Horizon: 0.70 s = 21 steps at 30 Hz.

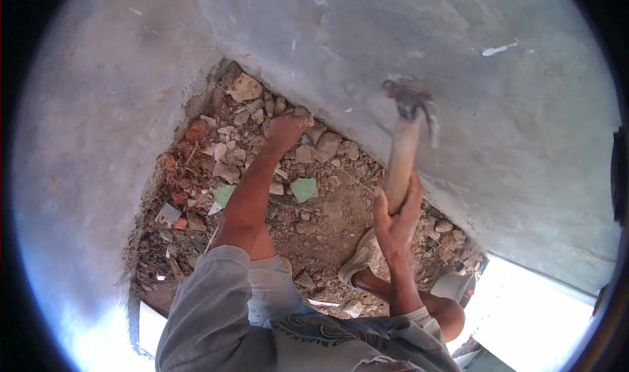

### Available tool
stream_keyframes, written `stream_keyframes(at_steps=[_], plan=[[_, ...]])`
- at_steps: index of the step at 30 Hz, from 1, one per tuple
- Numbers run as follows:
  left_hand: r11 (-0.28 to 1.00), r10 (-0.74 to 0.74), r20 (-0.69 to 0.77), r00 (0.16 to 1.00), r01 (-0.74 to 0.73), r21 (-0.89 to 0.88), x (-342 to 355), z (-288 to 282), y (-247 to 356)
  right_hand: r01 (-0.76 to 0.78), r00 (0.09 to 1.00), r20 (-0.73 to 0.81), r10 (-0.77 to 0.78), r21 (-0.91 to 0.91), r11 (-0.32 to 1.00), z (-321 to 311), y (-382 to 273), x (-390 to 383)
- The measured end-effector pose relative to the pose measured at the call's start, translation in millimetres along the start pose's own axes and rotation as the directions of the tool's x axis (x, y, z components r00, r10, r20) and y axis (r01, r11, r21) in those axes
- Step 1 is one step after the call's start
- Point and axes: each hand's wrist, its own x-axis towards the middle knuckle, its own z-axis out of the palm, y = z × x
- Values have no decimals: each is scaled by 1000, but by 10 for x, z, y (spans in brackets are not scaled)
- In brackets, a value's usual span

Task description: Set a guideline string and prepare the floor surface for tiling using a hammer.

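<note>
Right hand: gripping the wooden handle of a claw hammer — head raised near the grey wall.
Left hand: reaching into rubble — grip unclear.

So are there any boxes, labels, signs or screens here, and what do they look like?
No boxes, labels on packs, signs or screens in view.
Only print: a dark curly design on the grey shirt, bottom middle.
Around it: rubble under the left hand, and a wooden-handled hammer in the right hand.
</note>
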Motion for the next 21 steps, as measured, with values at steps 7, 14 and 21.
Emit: stream_keyframes(at_steps=[7, 14, 21], plan=[[998, 33, -36, 999, -31, 48, 7, 291, -102, -22, 976, 213, 51, -137, 990, 540, 286, 2], [985, 168, -304, 938, -169, 23, -105, 395, -72, 71, 964, 267, 8, -284, 956, 523, 216, -149], [995, 93, -72, 993, -90, 36, -56, 335, -59, 98, 995, -27, -97, 24, 995, 544, 14, 12]])
